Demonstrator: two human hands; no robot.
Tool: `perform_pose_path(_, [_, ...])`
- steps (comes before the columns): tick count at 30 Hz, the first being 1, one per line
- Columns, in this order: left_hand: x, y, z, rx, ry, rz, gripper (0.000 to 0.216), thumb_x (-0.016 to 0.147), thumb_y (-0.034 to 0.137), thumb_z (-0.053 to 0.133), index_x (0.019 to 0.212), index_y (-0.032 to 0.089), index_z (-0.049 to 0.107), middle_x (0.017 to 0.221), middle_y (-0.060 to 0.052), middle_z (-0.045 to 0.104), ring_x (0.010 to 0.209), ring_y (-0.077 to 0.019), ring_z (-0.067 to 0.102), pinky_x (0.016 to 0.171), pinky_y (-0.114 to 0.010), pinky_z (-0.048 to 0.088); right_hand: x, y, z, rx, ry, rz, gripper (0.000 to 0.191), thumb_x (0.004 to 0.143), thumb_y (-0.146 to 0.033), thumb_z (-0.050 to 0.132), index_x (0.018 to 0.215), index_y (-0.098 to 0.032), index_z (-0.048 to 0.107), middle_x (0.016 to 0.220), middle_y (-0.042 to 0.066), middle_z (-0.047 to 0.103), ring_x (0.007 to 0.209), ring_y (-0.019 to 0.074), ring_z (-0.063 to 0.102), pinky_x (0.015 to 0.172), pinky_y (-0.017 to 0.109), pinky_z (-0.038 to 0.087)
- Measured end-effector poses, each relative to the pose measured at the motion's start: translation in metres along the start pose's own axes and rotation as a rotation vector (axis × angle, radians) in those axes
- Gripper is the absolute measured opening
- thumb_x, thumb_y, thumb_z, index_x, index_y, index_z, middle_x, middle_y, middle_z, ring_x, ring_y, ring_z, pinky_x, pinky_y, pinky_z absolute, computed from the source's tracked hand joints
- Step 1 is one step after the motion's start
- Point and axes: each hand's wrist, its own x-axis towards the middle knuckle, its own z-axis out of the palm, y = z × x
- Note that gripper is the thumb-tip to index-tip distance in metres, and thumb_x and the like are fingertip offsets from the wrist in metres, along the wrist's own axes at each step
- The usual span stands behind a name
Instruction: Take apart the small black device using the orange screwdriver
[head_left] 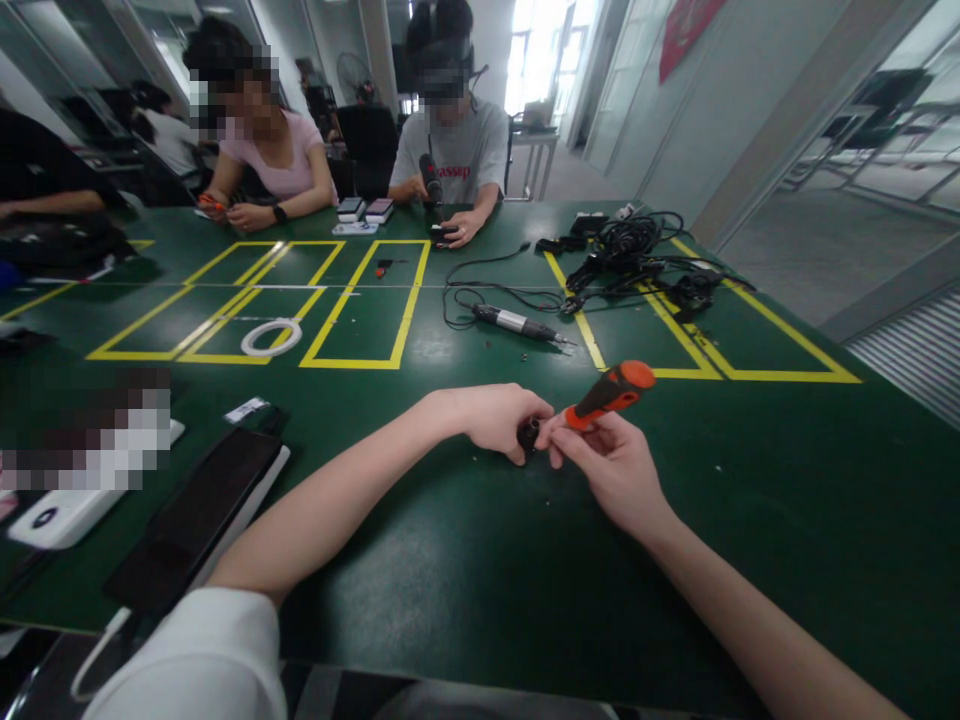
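Note:
My left hand (499, 418) is closed around a small black part (528, 434) on the green table (465, 560). My right hand (611, 468) pinches an orange and black screwdriver (611, 392) by the lower end of its handle. The screwdriver's tip meets the black part between my two hands. The handle tilts up and to the right. The screwdriver's shaft is hidden by my fingers.
An electric screwdriver (517, 324) with its cable lies just beyond my hands. A tangle of black cables (637, 258) sits at the far right. A white tape ring (271, 337), a dark tablet (196, 518) and a white device (64, 513) lie left. Two people sit across the table.

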Motion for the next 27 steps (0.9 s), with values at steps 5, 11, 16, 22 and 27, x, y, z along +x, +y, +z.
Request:
perform_pose_path(5, [0.0008,-0.0047,0.0017,-0.029,0.006,0.045,0.025,0.074,0.006,0.079,0.095,0.019,0.074,0.093,0.004,0.075,0.081,-0.0118,0.066,0.075,-0.02,0.046,0.0012,-0.0014,-0.0015,-0.015,-0.05,-0.036,0.033,0.089,-0.053,0.075,0.085,-0.02,0.075,0.072,0.002,0.068,0.056,0.0147,0.062,0.058,0.031,0.055])
perform_pose_path(11, [0.0016,-0.0049,0.0023,0.006,0.022,-0.002,0.025,0.073,0.009,0.082,0.095,0.017,0.072,0.089,0.003,0.074,0.077,-0.0125,0.065,0.069,-0.02,0.045,-0.0004,0.0017,0.001,0.052,-0.013,0.016,0.037,0.081,-0.053,0.083,0.092,-0.02,0.07,0.078,0.004,0.073,0.057,0.0144,0.063,0.058,0.03,0.058])
perform_pose_path(16, [0.0009,-0.0016,0.0008,0.004,-0.002,-0.007,0.025,0.075,0.008,0.08,0.098,0.018,0.073,0.093,0.002,0.075,0.08,-0.0126,0.067,0.071,-0.02,0.046,0.0022,-0.0019,-0.0005,-0.032,-0.013,0.01,0.032,0.084,-0.05,0.081,0.08,-0.02,0.07,0.075,0.003,0.07,0.056,0.0137,0.061,0.058,0.03,0.056])
perform_pose_path(22, [0.0011,-0.0019,0.0011,0.013,0.006,-0.009,0.021,0.075,0.008,0.081,0.092,0.017,0.073,0.087,0.003,0.073,0.077,-0.0127,0.066,0.069,-0.021,0.045,0.0012,-0.0005,0.0005,0.024,-0.015,0.021,0.03,0.085,-0.049,0.08,0.09,-0.02,0.07,0.077,0.004,0.073,0.058,0.0149,0.064,0.059,0.031,0.058])
perform_pose_path(27, [0.0019,-0.0053,0.003,-0.026,0.021,0.033,0.023,0.073,0.005,0.08,0.091,0.018,0.072,0.088,0.004,0.074,0.078,-0.0118,0.066,0.072,-0.02,0.047,0.0011,0.0004,0.0007,-0.014,-0.01,0.018,0.03,0.083,-0.048,0.082,0.081,-0.02,0.071,0.077,0.005,0.075,0.058,0.0149,0.064,0.06,0.031,0.059])
